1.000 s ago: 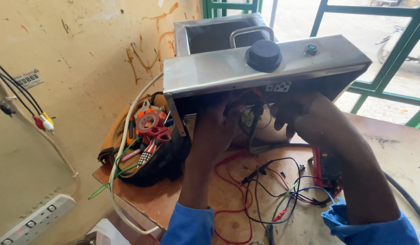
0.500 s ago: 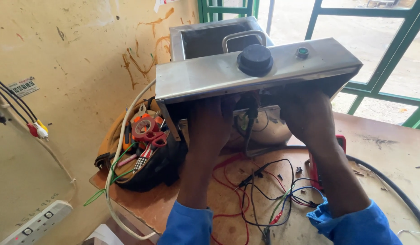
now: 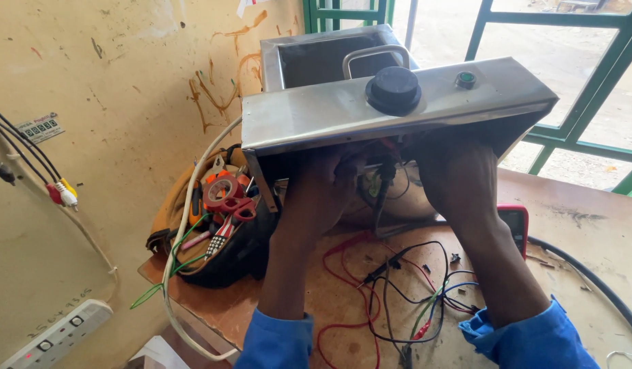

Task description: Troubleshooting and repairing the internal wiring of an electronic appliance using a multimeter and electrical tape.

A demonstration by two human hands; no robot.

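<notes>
1. Since half a second ago, both hands have pushed a little deeper under the tilted housing, and the view has drawn slightly closer; little else has shifted.
2. Largest is the worn brown wooden surface (image 3: 589,225), which carries everything, set against a stained yellow wall (image 3: 125,75).
3. On it stands the shiny stainless-steel appliance housing (image 3: 316,116), a long box tipped up at its front edge, with a steel basin and handle behind it.
4. A dark, open tool bag (image 3: 213,239) sits just left of the housing, with red-handled tools and a roll of tape inside.
5. The left hand (image 3: 323,191) reaches up into the housing's open underside; its fingers are hidden there, so I cannot tell its grip.
6. The right hand (image 3: 456,174) is likewise up under the housing, pressed against its lower edge; whether it is closed cannot be told.
7. A tangle of red, black, blue and green wires (image 3: 405,301) lies between the forearms.
8. A round black control knob (image 3: 394,89) sits on the housing's top face, with a small green indicator lamp (image 3: 465,79) near it.
</notes>
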